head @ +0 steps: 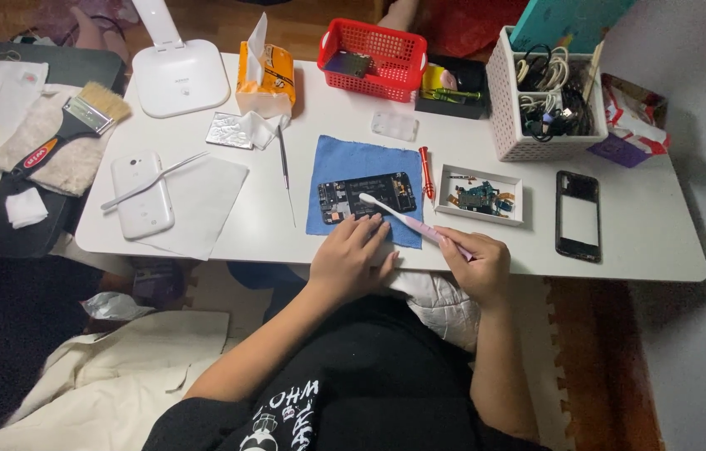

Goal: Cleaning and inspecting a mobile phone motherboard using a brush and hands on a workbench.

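An opened dark phone body (365,196) with exposed circuitry lies on a blue cloth (353,163) near the front edge of a white table (470,242). My left hand (351,255) rests flat on the cloth, fingertips touching the phone's near edge. My right hand (474,263) grips the handle of a pink toothbrush (407,220). Its white bristled head lies on the phone's middle.
A small white tray of phone parts (480,195) and a red screwdriver (426,171) sit to the right of the cloth, with a black phone frame (578,215) farther right. At left lie a white phone (141,194), tweezers, a paintbrush (69,125). Behind: red basket (374,58), tissue pack, cable bin (549,100).
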